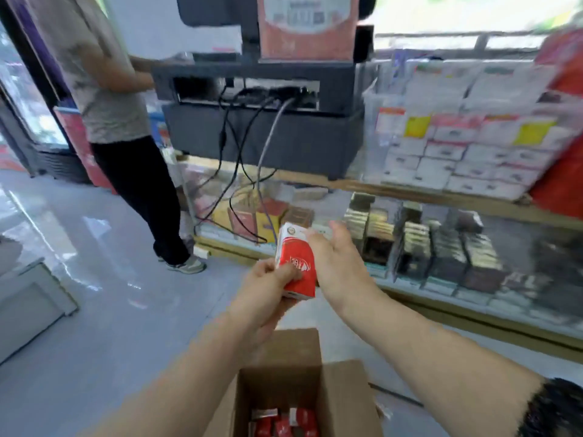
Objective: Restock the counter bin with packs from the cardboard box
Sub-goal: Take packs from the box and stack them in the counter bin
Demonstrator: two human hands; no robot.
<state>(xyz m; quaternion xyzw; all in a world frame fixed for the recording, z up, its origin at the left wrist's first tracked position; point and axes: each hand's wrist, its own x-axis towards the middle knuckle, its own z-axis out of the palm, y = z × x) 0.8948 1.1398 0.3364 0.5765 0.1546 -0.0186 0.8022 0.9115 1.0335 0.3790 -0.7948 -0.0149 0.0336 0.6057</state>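
Scene is brightly lit by daylight; the window (457, 14) at upper right is blown out to white. Streaked glare is recorded on the floor (63, 234), and reflections on the glass counter front (492, 247). Motion blur is noted throughout, heaviest toward the edges; the stacked stock (457, 146) is smeared. The pack (296, 263) at centre is rendered sharpest. Straight lines are bowed by the wide-angle lens. Shadows are soft and faint.

You have one red-and-white pack (296, 263) between your two hands, left hand (262, 285) and right hand (337, 263). One open cardboard box (344, 395) shows at least three more red packs (284, 422), partly cut off by the frame edge. One clear bin (372, 99) stands on the counter (394, 189), its white packs too blurred to count, and one other person (110, 89) stands nearby.
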